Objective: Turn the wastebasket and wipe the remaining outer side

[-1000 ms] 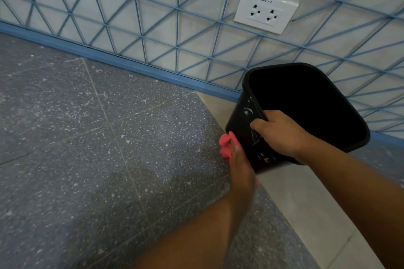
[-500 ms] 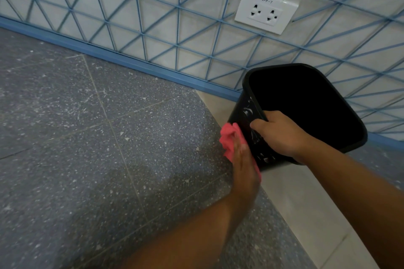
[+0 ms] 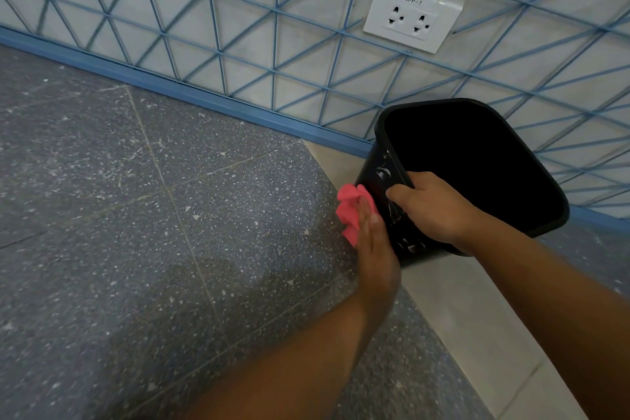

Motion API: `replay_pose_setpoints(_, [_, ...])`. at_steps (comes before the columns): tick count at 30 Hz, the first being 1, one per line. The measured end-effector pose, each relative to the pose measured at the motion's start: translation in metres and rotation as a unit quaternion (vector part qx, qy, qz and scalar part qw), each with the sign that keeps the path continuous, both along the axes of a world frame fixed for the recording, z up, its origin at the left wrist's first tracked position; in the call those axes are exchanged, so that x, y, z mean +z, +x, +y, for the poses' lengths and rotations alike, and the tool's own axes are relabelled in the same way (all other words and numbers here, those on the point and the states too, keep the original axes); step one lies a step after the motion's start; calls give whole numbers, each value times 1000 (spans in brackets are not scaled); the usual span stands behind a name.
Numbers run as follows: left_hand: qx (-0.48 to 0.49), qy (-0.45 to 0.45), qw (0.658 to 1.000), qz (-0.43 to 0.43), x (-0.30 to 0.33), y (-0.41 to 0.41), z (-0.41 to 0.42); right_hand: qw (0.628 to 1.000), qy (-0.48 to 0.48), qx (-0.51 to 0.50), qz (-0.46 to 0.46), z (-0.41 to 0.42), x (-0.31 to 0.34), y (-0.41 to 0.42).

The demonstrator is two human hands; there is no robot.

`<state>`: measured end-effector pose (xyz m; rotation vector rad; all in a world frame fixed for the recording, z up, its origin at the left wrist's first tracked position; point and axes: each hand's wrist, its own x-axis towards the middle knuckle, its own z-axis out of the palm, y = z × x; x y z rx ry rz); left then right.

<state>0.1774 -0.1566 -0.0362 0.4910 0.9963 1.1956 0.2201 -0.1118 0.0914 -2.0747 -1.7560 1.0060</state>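
A black plastic bin stands tilted on the floor by the wall, its dark inside facing me. My right hand grips its near rim, thumb on the outer wall and fingers curled over the edge. My left hand presses a crumpled pink cloth flat against the bin's left outer wall, fingers straight. White smears show on that wall between the two hands.
The grey speckled floor spreads to the left, with a pale strip under the bin. Behind stands a white wall with blue crossing lines, a blue skirting and a white double socket.
My left hand with the pink cloth has slid a little up and forward along the bin's side. The right hand and the bin have stayed almost still.
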Motion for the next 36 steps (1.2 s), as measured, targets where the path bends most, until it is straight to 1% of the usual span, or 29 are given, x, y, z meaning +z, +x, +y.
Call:
replay_pose_setpoints(2, [0, 29, 1000, 9, -6, 0, -13, 1000, -2, 2, 0, -1, -1, 1])
replay_pose_setpoints(3, [3, 25, 1000, -8, -8, -1, -15, 1000, -4, 2, -2, -2, -1, 1])
replay_pose_setpoints(6, [27, -53, 998, -24, -3, -2, 6, 1000, -1, -2, 0, 0, -1, 0])
replay_pose_setpoints(7, [37, -58, 997, -24, 0, 0, 12, 1000, 0, -1, 1, 1, -1, 0])
replay_pose_setpoints(9, [38, -26, 999, -4, 6, 6, 5, 1000, 0, -2, 8, 2, -1, -1])
replay_pose_setpoints(12, [21, 23, 999, 29, -3, 4, -21, 1000, -4, -4, 7, 1, -2, 1])
replay_pose_setpoints(13, [18, 19, 999, 31, -6, 0, -22, 1000, -5, -5, 4, 1, -2, 1])
replay_pose_setpoints(16, [27, -32, 999, -2, -3, -4, -6, 1000, -4, 0, 1, 4, -2, 0])
replay_pose_setpoints(20, [1, 30, 999, 38, 3, -1, -18, 1000, -3, -1, 2, 5, -2, 1])
replay_pose_setpoints(22, [-6, 7, 1000, 21, 4, -8, -18, 1000, 0, -3, -2, 4, -1, 1])
replay_pose_setpoints(24, [-5, -59, 998, -11, 6, -14, -1, 1000, 1, -4, -3, 4, -1, 1])
replay_pose_setpoints(25, [1, -73, 997, -38, 7, -13, 9, 1000, 0, -2, -2, 5, -1, 0])
replay_pose_setpoints(26, [12, -64, 996, -56, 9, -12, 16, 1000, -2, 2, 0, 6, 0, -2])
replay_pose_setpoints(27, [18, -45, 997, -57, 12, -9, 18, 1000, -3, 5, 1, 8, 1, -3])
replay_pose_setpoints(29, [12, 0, 1000, -12, 12, -4, 9, 1000, -2, 5, 4, 9, 1, -3])
replay_pose_setpoints(31, [-8, 23, 999, 29, 5, -7, -7, 1000, 0, 8, 0, 9, 0, -4])
replay_pose_setpoints(32, [-12, 16, 999, 48, -1, -9, -11, 1000, 0, 9, -4, 9, 0, -3])
replay_pose_setpoints(34, [-22, -46, 997, 56, -2, -17, -13, 1000, -3, 8, -10, 10, -1, -2])
replay_pose_setpoints(36, [-23, -124, 992, -3, 4, -22, -3, 1000, -3, 10, -8, 10, -2, -1])
